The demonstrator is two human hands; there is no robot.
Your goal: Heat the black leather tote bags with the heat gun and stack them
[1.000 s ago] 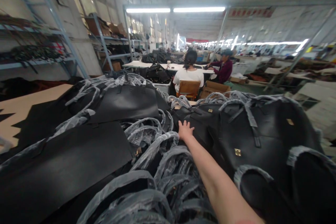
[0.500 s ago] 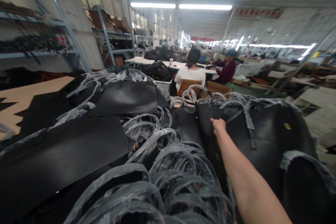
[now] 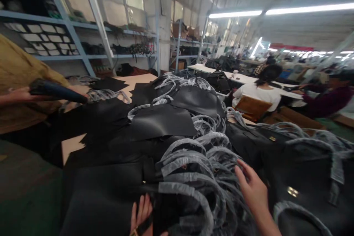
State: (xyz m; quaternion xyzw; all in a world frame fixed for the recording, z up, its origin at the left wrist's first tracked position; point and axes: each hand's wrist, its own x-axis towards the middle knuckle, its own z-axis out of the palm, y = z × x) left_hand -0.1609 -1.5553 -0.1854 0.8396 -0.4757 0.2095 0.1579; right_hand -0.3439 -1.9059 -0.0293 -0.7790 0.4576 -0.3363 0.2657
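Near the bottom edge, my left hand lies with straight fingers against a black bag panel. A narrow dark strap crosses its fingers, with a gold-coloured piece beside it; whether it is gripped I cannot make out. To the right, my right hand reaches over the pile with thumb and forefinger apart, holding nothing visible. It is just beside a heap of bag handles wrapped in clear plastic. Farther right lies a black bag with a gold clasp.
More black bags cover the table. At the left, a person in a mustard top holds a dark blue object. Shelves line the wall. A person in white sits ahead.
The view has swung left, bringing the person in mustard into sight. My left hand has appeared. My right hand has left the upright bag and is now beside the wrapped handles.
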